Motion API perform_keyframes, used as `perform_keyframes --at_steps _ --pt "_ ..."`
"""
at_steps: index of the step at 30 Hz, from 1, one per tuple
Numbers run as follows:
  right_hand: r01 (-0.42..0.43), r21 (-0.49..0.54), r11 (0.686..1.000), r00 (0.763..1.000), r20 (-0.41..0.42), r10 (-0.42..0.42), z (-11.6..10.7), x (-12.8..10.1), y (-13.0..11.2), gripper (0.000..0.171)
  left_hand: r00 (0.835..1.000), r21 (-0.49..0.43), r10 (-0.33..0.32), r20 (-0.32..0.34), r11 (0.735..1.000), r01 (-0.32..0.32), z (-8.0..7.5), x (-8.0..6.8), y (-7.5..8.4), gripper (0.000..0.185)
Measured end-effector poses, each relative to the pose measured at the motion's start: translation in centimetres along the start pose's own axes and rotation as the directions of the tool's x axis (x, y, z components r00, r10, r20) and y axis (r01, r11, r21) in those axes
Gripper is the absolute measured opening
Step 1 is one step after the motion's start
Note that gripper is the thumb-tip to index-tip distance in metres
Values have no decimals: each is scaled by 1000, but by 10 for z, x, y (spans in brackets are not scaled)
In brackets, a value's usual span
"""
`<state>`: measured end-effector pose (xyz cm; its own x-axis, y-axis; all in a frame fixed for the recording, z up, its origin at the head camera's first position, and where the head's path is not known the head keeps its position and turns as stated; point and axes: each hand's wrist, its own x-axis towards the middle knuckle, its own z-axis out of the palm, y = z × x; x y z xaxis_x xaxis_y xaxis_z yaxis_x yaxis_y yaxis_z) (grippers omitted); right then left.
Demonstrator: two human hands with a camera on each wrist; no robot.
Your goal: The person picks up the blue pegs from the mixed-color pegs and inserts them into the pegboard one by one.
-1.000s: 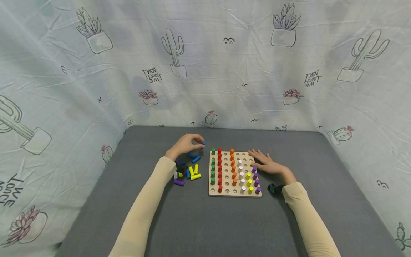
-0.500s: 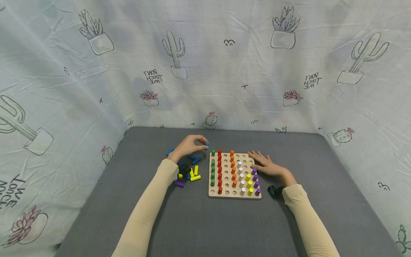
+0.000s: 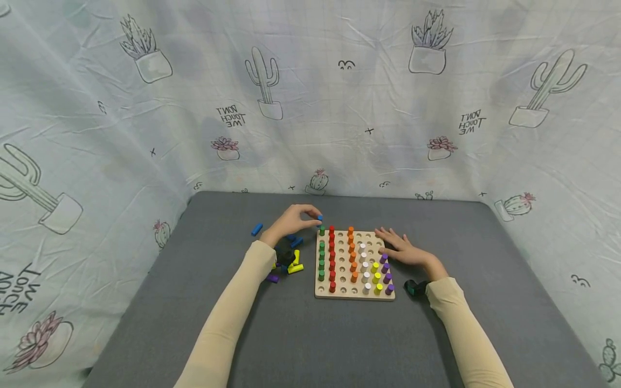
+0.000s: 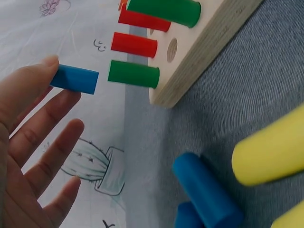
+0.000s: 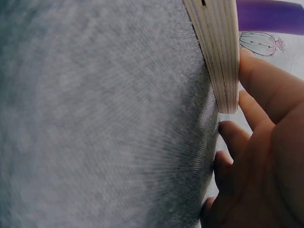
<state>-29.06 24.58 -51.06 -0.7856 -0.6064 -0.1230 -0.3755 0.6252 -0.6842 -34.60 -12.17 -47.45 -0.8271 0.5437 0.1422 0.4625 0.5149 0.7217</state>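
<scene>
A square wooden pegboard point(image 3: 354, 291) lies on the grey table, with rows of green, red, orange, white, yellow and purple pegs standing in it. My left hand point(image 3: 291, 220) pinches a blue peg point(image 3: 319, 218) just above the board's far left corner; the left wrist view shows that blue peg point(image 4: 74, 79) at my fingertips, beside a green peg point(image 4: 133, 74) in the board point(image 4: 204, 47). My right hand point(image 3: 400, 248) lies flat against the board's right edge, fingers straight. In the right wrist view the fingers point(image 5: 259, 90) touch the board's side point(image 5: 219, 52).
Loose blue, yellow and purple pegs point(image 3: 289, 258) lie in a heap left of the board, partly under my left forearm. One blue peg point(image 3: 256, 229) lies apart, further left. A cactus-print cloth hangs behind and beside the table point(image 3: 339, 345).
My left hand has carried the blue peg rightward from above the heap to the board's far left corner. The right hand has stayed put.
</scene>
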Motion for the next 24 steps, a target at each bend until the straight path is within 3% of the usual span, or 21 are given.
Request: perform_keyframes --at_steps 15,24 --pt "-8 24 1000 1000 23 7 -2 2 2 63 999 -39 46 -22 998 -47 18 11 7 35" --pt "-8 23 1000 1000 9 8 0 1 4 63 998 -17 61 -23 998 -61 29 15 10 34"
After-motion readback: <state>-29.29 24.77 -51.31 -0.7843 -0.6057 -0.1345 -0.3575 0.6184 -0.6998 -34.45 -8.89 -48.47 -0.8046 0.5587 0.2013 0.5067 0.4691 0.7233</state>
